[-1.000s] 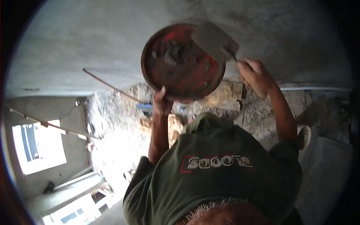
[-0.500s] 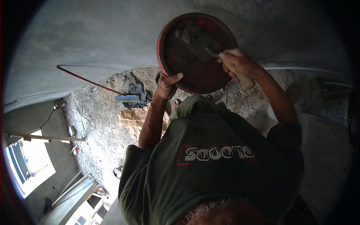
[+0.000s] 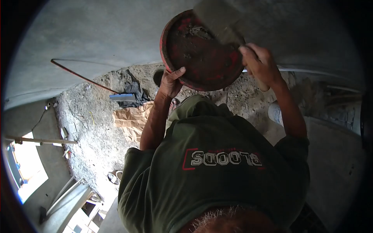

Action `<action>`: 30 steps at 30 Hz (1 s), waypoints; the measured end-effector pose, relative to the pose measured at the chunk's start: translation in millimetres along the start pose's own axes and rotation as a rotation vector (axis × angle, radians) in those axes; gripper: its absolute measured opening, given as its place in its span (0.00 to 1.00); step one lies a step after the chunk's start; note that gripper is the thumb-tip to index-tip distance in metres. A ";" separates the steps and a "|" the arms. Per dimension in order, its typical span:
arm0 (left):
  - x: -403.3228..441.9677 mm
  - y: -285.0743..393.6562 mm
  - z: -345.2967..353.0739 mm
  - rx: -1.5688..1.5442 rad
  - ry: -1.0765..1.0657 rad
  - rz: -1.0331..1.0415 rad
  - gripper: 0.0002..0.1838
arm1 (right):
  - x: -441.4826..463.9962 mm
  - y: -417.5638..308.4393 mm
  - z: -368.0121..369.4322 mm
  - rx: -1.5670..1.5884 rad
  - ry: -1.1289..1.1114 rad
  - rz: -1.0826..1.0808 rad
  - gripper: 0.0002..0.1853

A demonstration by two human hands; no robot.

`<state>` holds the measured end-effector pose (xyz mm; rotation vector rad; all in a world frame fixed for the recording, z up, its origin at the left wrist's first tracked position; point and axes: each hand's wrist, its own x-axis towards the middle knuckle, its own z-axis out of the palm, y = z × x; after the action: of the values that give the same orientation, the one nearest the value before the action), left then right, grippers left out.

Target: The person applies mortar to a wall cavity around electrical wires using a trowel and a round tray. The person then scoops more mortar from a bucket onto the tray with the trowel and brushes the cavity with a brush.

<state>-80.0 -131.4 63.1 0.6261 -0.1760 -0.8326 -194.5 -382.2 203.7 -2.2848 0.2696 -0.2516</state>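
My left hand [image 3: 171, 82] grips the lower left rim of a round red pan [image 3: 202, 64], its thumb over the edge. Dark mortar smears the inside of the pan, with a small grey lump [image 3: 200, 32] near its top. My right hand [image 3: 262, 64] is closed round the wooden handle of a trowel [image 3: 219, 19]. The trowel's flat blade is over the upper right of the pan, near the grey wall, and is blurred. Whether the blade touches the wall or carries mortar I cannot tell.
A long-handled tool with a blue head [image 3: 122, 97] leans on the wall at the left. Beside it lie a black sheet [image 3: 136, 91] and crumpled brown paper [image 3: 132, 118] on the rough floor. A pale bucket [image 3: 275, 113] stands at the right, partly behind my right arm.
The trowel first came down into the pan onto the mortar, then lifted up and away again. The mortar lump in the pan looks smaller. The pan has shifted right and up in view since the first frame.
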 end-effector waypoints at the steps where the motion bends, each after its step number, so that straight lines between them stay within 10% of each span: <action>1: -0.6 -2.2 -1.1 0.002 -0.011 -0.013 0.37 | -4.8 0.1 -2.6 0.274 -0.233 0.376 0.17; 17: -1.3 9.2 -8.9 0.153 -0.085 0.019 0.41 | -47.1 41.2 -3.7 0.350 -0.352 0.545 0.22; 24: 3.4 4.1 -32.6 0.052 -0.046 -0.031 0.42 | -56.7 64.8 30.4 0.968 -0.101 0.463 0.20; 30: -11.4 28.3 -15.5 0.115 -0.081 -0.022 0.39 | -1.7 8.7 24.5 1.253 0.198 -0.027 0.17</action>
<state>-63.8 -101.7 68.1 0.7032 -0.2926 -0.8741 -190.6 -370.1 181.0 -1.0246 0.1128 -0.4883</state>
